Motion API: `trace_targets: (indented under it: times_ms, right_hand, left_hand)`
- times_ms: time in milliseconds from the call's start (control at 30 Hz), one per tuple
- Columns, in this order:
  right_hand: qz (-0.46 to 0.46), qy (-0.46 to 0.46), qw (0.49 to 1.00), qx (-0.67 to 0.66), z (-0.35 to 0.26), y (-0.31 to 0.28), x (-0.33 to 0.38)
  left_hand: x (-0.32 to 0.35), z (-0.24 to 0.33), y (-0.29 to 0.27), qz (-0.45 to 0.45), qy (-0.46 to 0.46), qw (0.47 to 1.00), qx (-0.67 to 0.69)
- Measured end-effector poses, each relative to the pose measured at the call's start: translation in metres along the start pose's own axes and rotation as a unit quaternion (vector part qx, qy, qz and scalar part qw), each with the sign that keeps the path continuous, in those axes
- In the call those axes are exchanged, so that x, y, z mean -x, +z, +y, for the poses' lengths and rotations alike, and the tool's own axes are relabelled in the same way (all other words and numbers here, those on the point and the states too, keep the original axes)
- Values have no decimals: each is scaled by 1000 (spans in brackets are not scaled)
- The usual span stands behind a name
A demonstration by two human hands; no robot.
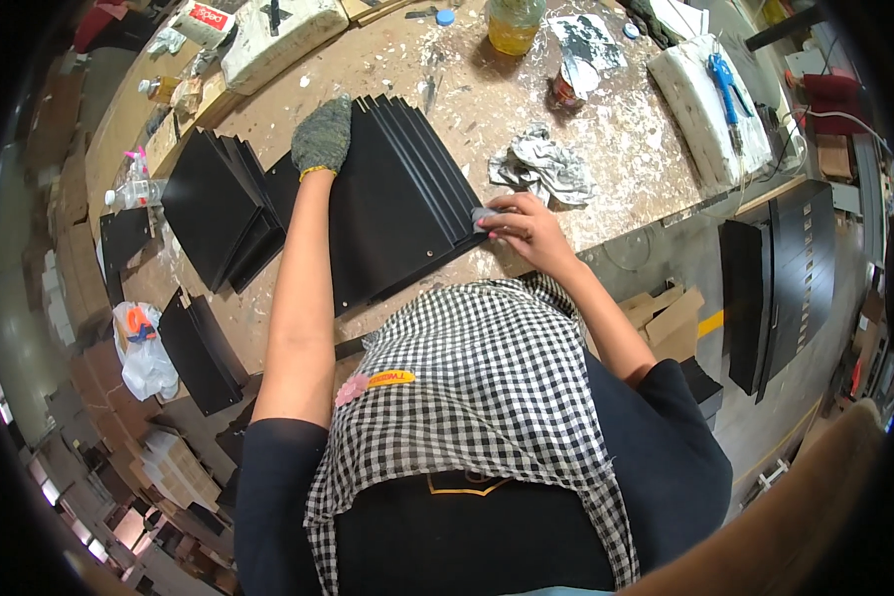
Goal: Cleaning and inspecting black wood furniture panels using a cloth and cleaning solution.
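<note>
A fanned stack of flat black panels (382,199) lies on the workbench, with stepped edges along its right side. My left hand (323,139), in a dark grey knitted glove with a yellow cuff, rests at the stack's far left corner; its separate fingers cannot be made out. At the near right corner of the stack, my bare right hand (528,230) pinches a small grey wad, seemingly cloth (482,217), against the panel edges. A crumpled, stained white rag (541,167) lies just beyond the right hand.
More black panels (214,204) lean at left beside a clear bottle (134,194). A jar of yellow liquid (515,28), a red tin (568,87) and a white block with a blue tool (727,89) occupy the paint-spattered bench (646,169). Black panels (780,288) stand off its right side.
</note>
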State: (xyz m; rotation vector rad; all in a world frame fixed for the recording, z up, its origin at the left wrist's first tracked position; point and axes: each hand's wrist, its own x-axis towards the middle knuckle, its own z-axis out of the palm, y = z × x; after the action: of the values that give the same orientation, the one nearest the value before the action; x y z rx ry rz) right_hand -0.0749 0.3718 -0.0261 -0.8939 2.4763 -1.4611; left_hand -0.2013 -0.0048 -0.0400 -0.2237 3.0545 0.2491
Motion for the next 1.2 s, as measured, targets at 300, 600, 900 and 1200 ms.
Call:
trace_targets:
  times_ms: [300, 600, 900, 1200]
  right_hand:
    - [58, -36, 997, 20, 47, 43, -116]
    - [58, -4, 997, -55, 67, 57, -248]
    - [22, -88, 996, -16, 46, 49, -176]
    - [-59, -50, 996, -42, 17, -1, -62]
  left_hand:
    - [3, 0, 0, -12, 4, 999, -37]
    - [7, 14, -16, 38, 46, 997, -40]
    - [15, -2, 0, 109, 66, 992, 24]
    - [14, 1, -5, 83, 30, 994, 67]
